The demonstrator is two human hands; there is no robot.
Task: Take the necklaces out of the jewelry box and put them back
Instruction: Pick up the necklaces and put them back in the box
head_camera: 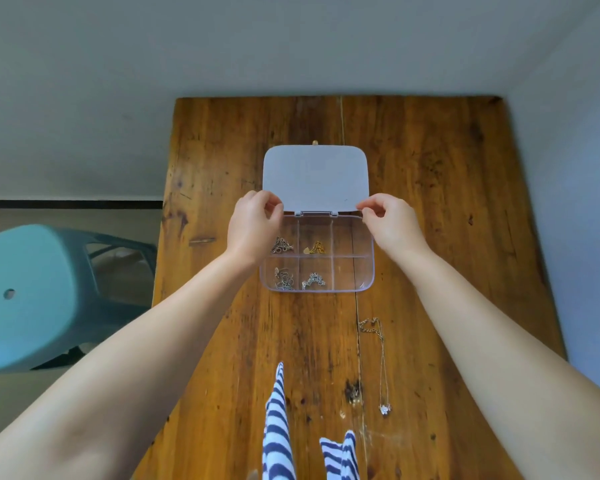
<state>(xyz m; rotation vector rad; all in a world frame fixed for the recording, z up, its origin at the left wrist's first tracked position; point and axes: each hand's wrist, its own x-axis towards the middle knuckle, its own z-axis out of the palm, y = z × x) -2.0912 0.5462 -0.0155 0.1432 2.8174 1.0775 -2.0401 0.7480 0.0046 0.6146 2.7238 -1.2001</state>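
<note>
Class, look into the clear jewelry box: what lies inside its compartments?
The jewelry box has six compartments. Four hold bunched necklaces: silver and gold in the far row, two silver in the near row. The right two look empty, though the right hand covers part of the far one.

1. The table (430,202) is made of varnished wood, slightly glossy, with dark knots and a visible seam.
2. The box (354,271) is formed of clear, smooth plastic; its lid (315,176) is of frosted, matt plastic.
3. The necklace (381,365) is made of fine shiny metal chain.
4. The stool (25,292) appears as smooth teal plastic.
</note>
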